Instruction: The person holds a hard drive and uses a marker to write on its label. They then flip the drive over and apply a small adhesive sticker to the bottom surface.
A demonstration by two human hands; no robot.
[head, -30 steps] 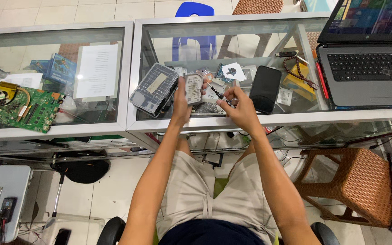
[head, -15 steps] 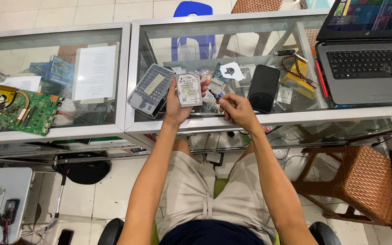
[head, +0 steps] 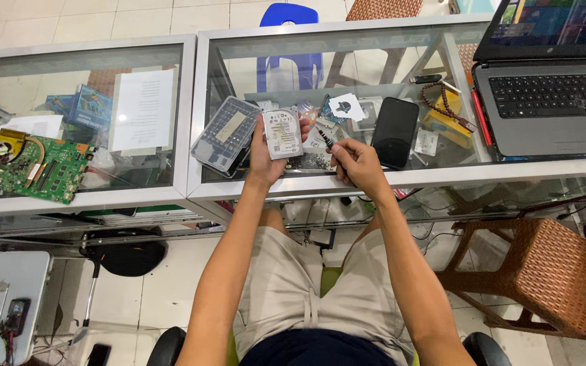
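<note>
- Gripping a silver rectangular hard drive (head: 283,133), the left hand (head: 266,154) wraps fingers around its edges, label up for access.
- Right hand (head: 355,165) pinches a small dark-tipped screwdriver (head: 326,141), angled toward the drive.

beige drawstring shorts, dark shirt, bare arms

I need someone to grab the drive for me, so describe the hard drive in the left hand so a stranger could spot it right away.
Start at the glass-topped counter with the open laptop at its right end. Near the counter's middle, the left hand holds up a small rectangular hard drive, left of the black phone. Unlike the grey keyed device lying beside it, it is silver with a white label facing up.
</note>
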